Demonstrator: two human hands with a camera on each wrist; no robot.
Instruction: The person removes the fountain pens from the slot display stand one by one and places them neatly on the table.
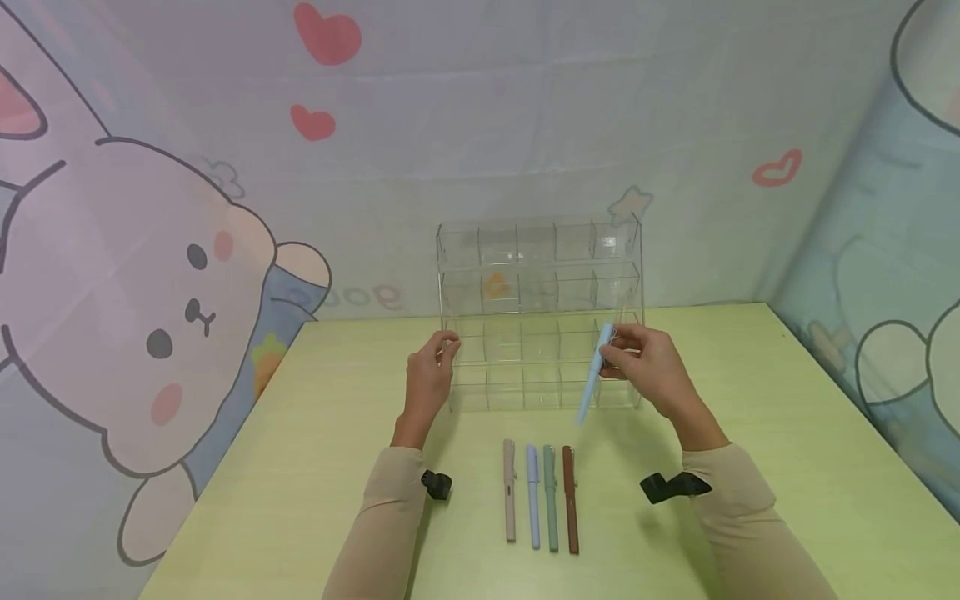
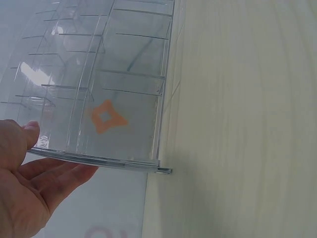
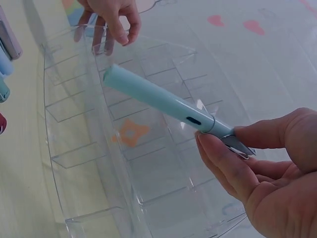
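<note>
A clear acrylic rack (image 1: 540, 314) of tiered compartments stands on the table. My left hand (image 1: 427, 375) grips its left side edge; in the left wrist view the thumb lies on the front and the fingers behind the rim. My right hand (image 1: 652, 367) pinches a light blue pen (image 1: 593, 379) near its clip end, between thumb and fingers. The pen slants in front of the rack's lower right compartments, its other end pointing down and left. The right wrist view shows a small dark window in the pen's barrel (image 3: 153, 96) and its metal clip.
On the table (image 1: 300, 467) before the rack lie a beige pen (image 1: 510, 500), a lavender-blue pen (image 1: 533, 500), a green pen (image 1: 551, 504) and a reddish-brown pen (image 1: 572, 504), side by side. A printed cloth (image 1: 540, 108) hangs behind the rack.
</note>
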